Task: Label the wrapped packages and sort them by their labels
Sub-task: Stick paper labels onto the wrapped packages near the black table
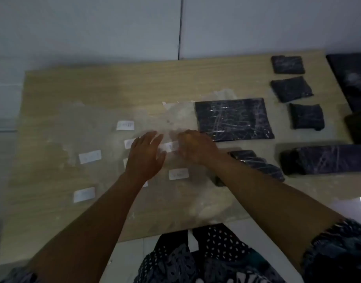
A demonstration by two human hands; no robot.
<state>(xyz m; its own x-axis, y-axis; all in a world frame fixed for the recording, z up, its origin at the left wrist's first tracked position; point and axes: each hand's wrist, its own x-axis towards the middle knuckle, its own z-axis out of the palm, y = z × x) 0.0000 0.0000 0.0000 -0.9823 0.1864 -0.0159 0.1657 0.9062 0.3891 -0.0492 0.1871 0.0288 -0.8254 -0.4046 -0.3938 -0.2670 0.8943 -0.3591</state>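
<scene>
Right hand [192,147] grip: fingers curled down on a white label [169,146] at mid-worktop, seems to pinch its right end, blur makes it hard to be sure. Left hand [143,158] grip wide, fingers straight and spread, flat on the clear plastic sheet [106,119] just left of that label, likely pinning the sheet down. Step in hand, as I judge it: peeling or lifting one label off the sheet, labelling stage, sorting not begun. Next move calls for freeing the label cleanly, then carrying it to a package. Large wrapped package [233,119] lies just beyond the right hand, toward the worktop's far edge, apart from it. Another package [257,164] sits under the right forearm. Small packages [290,88] line the far right corner. More labels [89,156] scattered on the sheet toward the left edge
</scene>
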